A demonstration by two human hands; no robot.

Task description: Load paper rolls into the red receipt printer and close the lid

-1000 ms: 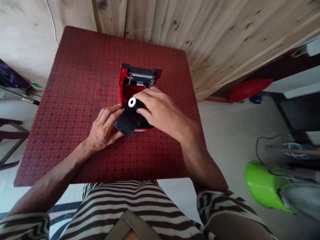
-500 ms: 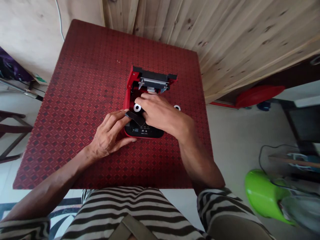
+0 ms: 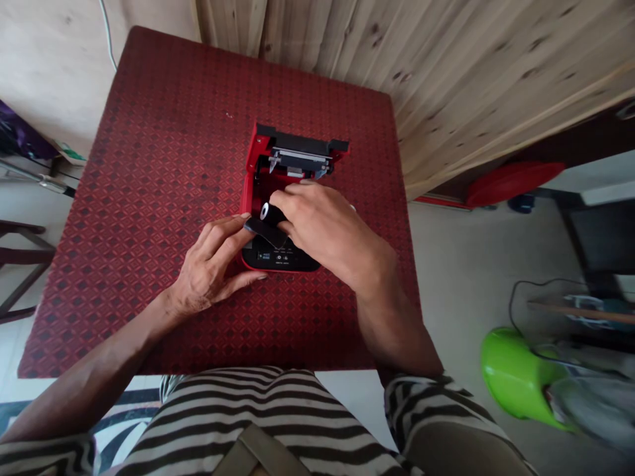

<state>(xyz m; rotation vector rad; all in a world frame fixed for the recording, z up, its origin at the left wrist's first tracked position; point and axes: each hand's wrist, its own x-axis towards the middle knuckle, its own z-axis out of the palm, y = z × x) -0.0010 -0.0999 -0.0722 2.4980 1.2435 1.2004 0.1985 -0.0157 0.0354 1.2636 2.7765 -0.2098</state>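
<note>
A small red and black printer (image 3: 280,256) sits on the table with its lid (image 3: 302,149) raised, the metal-edged print mechanism showing beneath. My right hand (image 3: 335,235) reaches into the opening from the right, its fingers closed around a black roll with a white core (image 3: 265,211). From the roll a loose black strip (image 3: 266,233) hangs over the printer's front panel. My left hand (image 3: 211,264) braces the front left corner, fingertips against the side by the strip's end and thumb along the front. Most of the roll and my right fingertips are hidden.
A red patterned cloth (image 3: 163,165) covers the table. A white ring (image 3: 352,207) peeks out behind my right hand. Wooden boards (image 3: 357,39) rise behind the table. On the floor to the right lies a bright green plastic object (image 3: 516,377); dark wooden furniture (image 3: 22,258) stands left.
The roll has turned slightly, so its white core now shows more edge-on. My right hand has tilted a little, hiding more of the white ring. The whole view has shifted slightly.
</note>
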